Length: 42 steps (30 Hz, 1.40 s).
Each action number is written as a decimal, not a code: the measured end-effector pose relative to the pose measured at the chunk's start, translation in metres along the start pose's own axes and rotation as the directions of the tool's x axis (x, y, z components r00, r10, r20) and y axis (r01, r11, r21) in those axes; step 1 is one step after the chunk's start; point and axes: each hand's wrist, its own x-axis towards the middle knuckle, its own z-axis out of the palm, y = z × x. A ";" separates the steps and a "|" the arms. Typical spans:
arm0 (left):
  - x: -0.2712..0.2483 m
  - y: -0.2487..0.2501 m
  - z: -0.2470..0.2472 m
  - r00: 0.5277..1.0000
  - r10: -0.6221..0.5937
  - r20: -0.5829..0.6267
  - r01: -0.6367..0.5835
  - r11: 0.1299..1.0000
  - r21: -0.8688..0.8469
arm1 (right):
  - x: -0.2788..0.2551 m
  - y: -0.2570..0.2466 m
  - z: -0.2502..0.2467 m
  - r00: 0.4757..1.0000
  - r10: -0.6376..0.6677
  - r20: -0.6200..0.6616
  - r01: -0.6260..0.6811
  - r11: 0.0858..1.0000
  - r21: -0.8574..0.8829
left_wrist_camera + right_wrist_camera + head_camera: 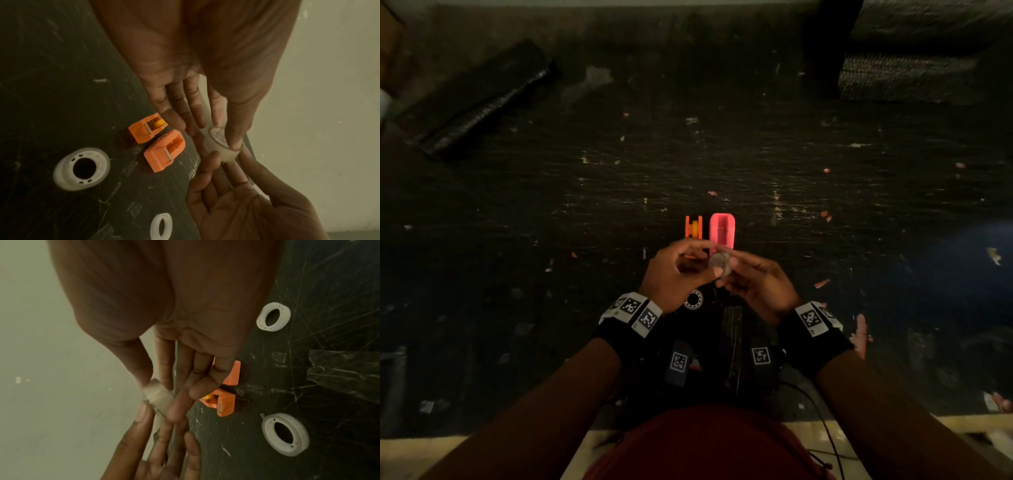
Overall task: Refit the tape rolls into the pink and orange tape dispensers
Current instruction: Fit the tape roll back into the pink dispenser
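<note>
Both grips pinched one clear tape roll [719, 264] above the desk [825, 212]: left hand [677, 274] and right hand [758, 284]. The orange dispenser [693, 227] and pink dispenser [722, 230] stood just beyond, side by side.

Black scuffed table [619, 192] w/ tape scraps. On it: orange dispenser [693, 226] beside pink dispenser [722, 230], two white rings [81, 168] [161, 227], dark wrapped bundle [479, 99] far left, dark mesh block [907, 78] far right.
</note>
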 end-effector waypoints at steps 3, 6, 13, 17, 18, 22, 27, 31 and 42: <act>0.002 -0.001 -0.001 0.997 0.003 0.079 0.002 0.998 -0.056 | 0.000 -0.003 0.000 1.000 0.018 0.007 -0.018 1.000 0.017; 0.002 0.002 -0.003 0.994 -0.020 0.107 0.029 0.996 -0.087 | -0.001 -0.006 0.002 1.000 0.006 -0.008 -0.007 0.999 -0.042; 0.006 0.003 -0.004 0.993 -0.068 0.095 0.084 0.980 -0.179 | 0.000 -0.008 0.003 0.985 -0.142 -0.096 0.114 0.960 -0.255; 0.006 -0.001 -0.002 0.991 -0.096 0.096 0.112 0.976 -0.187 | -0.001 -0.008 0.002 0.974 -0.201 -0.107 0.156 0.932 -0.327; 0.006 -0.002 -0.001 0.990 -0.104 0.097 0.121 0.975 -0.186 | -0.002 -0.007 0.003 0.969 -0.221 -0.109 0.172 0.922 -0.348; 0.017 -0.008 0.003 0.987 -0.132 0.094 0.142 0.985 -0.103 | 0.006 -0.003 -0.001 0.939 -0.286 -0.190 0.176 0.877 -0.448; 0.052 -0.019 0.003 0.997 0.073 -0.027 -0.054 0.903 0.427 | 0.041 -0.012 -0.012 0.828 -0.493 -0.267 0.088 0.585 -0.807; 0.079 -0.015 0.004 0.993 0.077 0.090 -0.119 0.690 0.714 | 0.072 -0.022 -0.005 0.820 -0.514 -0.250 -0.002 0.436 -0.900; 0.120 -0.029 0.010 0.955 0.000 0.296 -0.246 0.554 0.795 | 0.105 -0.012 0.007 0.839 -0.502 -0.209 -0.042 0.323 -0.945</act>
